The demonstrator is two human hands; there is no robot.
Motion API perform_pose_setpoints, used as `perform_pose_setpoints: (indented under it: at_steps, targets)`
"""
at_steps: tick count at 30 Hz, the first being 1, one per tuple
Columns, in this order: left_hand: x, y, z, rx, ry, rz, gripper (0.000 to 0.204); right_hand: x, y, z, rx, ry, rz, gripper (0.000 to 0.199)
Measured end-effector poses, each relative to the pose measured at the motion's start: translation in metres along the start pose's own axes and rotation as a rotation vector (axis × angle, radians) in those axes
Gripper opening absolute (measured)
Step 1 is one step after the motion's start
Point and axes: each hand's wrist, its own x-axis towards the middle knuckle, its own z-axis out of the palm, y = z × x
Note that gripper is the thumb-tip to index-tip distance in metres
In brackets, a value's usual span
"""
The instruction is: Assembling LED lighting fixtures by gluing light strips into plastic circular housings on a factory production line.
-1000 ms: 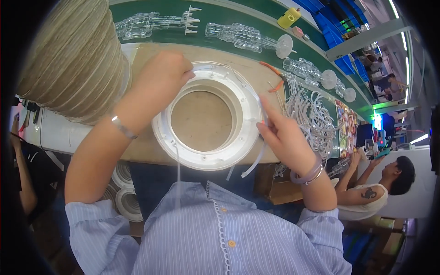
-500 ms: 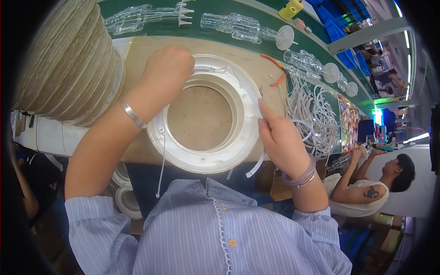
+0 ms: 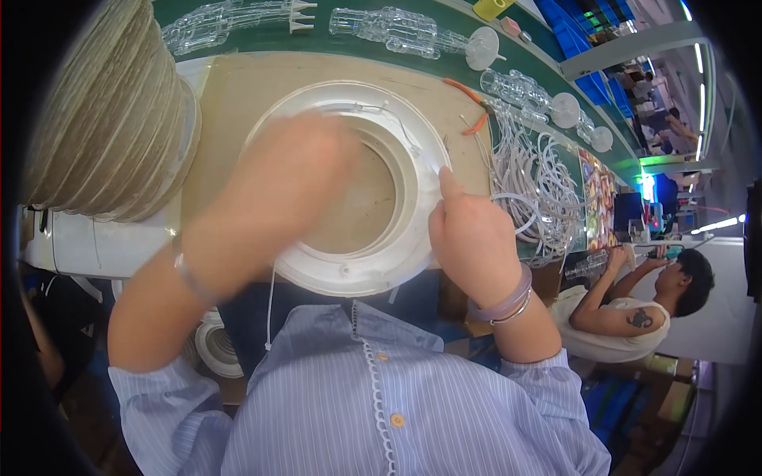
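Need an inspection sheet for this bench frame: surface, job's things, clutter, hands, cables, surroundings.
Surface: tan board on a green bench.
Job's things: white plastic ring lying flat on the board.
Clutter: clear plastic parts, orange cutters, ribbed beige stack.
Hands: left hand blurred, over the ring; right hand on the ring's right rim, grip unclear.
Cables: pile of white ties; one thin tie hangs off the edge.
Surroundings: seated co-worker at right.

One white ring (image 3: 373,274); one ribbed stack (image 3: 103,119); one orange cutter (image 3: 468,107); three clear disc-ended parts, e.g. (image 3: 413,32); wire pile uncountable.
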Motion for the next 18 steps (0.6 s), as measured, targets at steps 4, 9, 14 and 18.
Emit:
perform_pose_setpoints:
  at_steps: [4,9,14,18]
  targets:
    - [-0.038,0.048,-0.006,-0.280,-0.193,0.152,0.018,-0.001,-0.009,0.003,-0.052,0.030,-0.033,0.032]
    - [-0.045,0.049,0.003,-0.422,-0.363,0.124,0.018,-0.002,-0.015,0.003,-0.084,0.010,0.010,0.034]
    - [-0.048,0.044,-0.001,-0.381,-0.395,0.053,0.018,-0.002,-0.018,0.002,-0.092,0.013,0.017,0.034]
    - [-0.052,0.041,-0.005,-0.367,-0.341,0.044,0.018,-0.002,-0.015,0.003,-0.090,0.020,-0.001,0.031]
